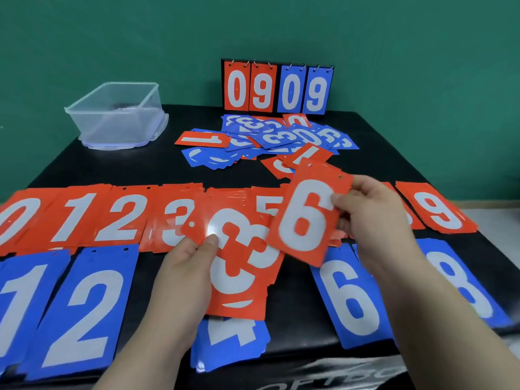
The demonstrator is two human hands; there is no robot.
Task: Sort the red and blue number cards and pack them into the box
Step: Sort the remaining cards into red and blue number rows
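My left hand (185,266) grips a fan of red cards (239,266), a red 3 on top, above the table's middle. My right hand (371,215) pinches a red 6 card (306,218) by its right edge, held tilted over the red row. Red cards lie in a row across the table: 0 (17,218), 1 (76,218), 2 (126,218), 3 (171,220), 5 (267,206), 9 (436,209). Blue cards lie in the nearer row: 1 (17,308), 2 (84,313), 4 (230,342), 6 (349,296), 8 (461,280). The clear plastic box (118,114) stands at the far left.
An unsorted heap of red and blue cards (267,139) lies at the table's far middle. Behind it stands a flip scoreboard (277,87) reading 09 09. The black table (112,167) ends close to my body; a green wall is behind.
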